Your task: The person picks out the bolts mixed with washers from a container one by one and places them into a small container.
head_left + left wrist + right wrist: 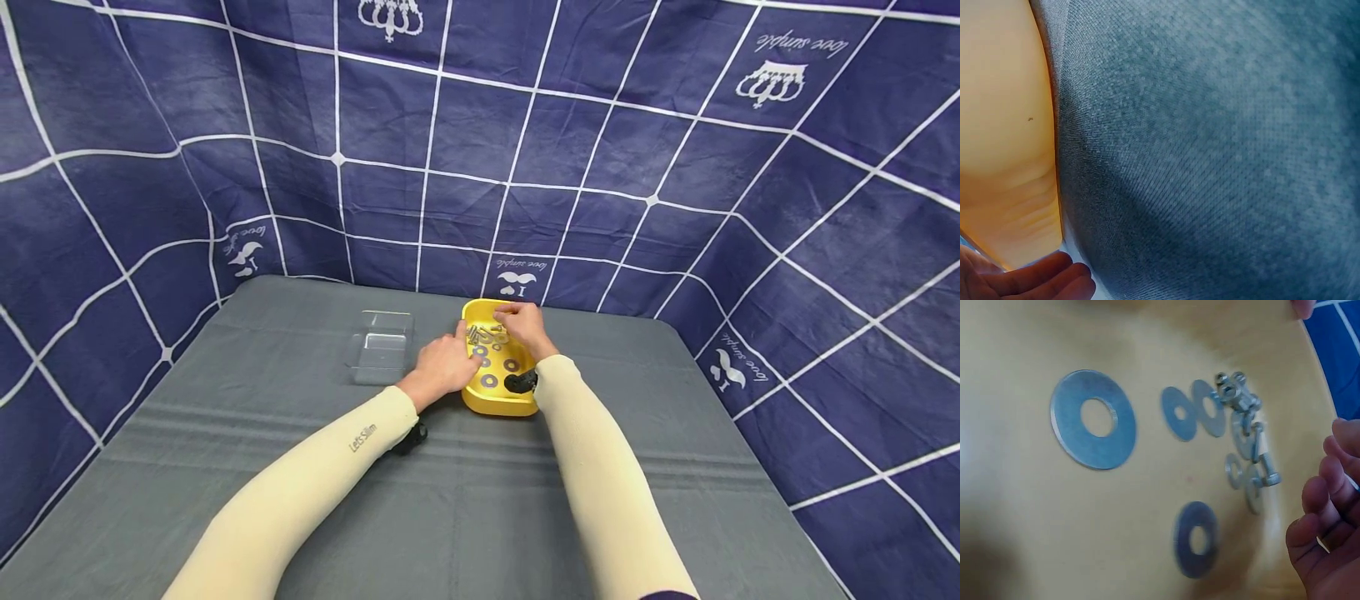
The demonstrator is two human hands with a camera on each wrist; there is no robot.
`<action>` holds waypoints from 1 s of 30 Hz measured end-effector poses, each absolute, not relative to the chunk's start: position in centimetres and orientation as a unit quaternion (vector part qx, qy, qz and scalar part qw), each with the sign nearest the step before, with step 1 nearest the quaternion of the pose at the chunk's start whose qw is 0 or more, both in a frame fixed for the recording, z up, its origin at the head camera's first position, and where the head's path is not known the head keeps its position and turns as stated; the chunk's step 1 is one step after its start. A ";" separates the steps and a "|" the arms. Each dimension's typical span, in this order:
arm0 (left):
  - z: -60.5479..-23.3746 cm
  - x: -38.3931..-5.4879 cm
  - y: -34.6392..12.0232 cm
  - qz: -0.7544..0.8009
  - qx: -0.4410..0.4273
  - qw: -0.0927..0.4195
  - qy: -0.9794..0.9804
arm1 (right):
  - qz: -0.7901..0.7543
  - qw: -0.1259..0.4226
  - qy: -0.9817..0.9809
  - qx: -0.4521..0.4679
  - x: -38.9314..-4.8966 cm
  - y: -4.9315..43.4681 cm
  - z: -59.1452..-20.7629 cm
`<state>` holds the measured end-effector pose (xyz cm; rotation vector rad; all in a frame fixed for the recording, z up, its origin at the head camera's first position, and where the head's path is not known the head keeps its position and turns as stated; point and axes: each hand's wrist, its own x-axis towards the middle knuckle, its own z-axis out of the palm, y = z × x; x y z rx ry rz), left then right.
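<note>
A yellow tray [501,407] holds several flat metal washers [1125,434] and a small cluster of bolts [1241,400]. My left hand [444,362] grips the tray's left side, with the thumb over the rim and fingers along the outer wall. Beneath that wall, the left wrist view catches several of its fingertips [1079,281]. Over the tray's far right part is my right hand [525,323], its fingers bent. In the right wrist view these fingers [1316,494] are near the bolts; whether they pinch anything is hidden.
A transparent plastic box [386,346] stands left of the tray on the grey cloth-covered table [450,500]. Behind and at both sides hangs a dark blue curtain [480,200] with white lines.
</note>
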<state>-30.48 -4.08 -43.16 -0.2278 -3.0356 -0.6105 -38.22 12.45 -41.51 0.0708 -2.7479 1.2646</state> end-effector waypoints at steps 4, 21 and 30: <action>-43.1 -30.6 -4.2 -0.192 -0.069 0.017 -0.979 | 0.441 0.055 -0.896 -0.011 -38.3 12.0 -42.2; -43.3 -29.8 -4.2 -0.178 -0.058 -0.001 -0.982 | 0.527 0.068 -0.841 -0.105 -38.5 11.0 -45.0; -43.2 -30.0 -4.2 -0.179 -0.061 0.013 -0.982 | 0.487 0.077 -0.862 -0.116 -38.3 11.0 -44.5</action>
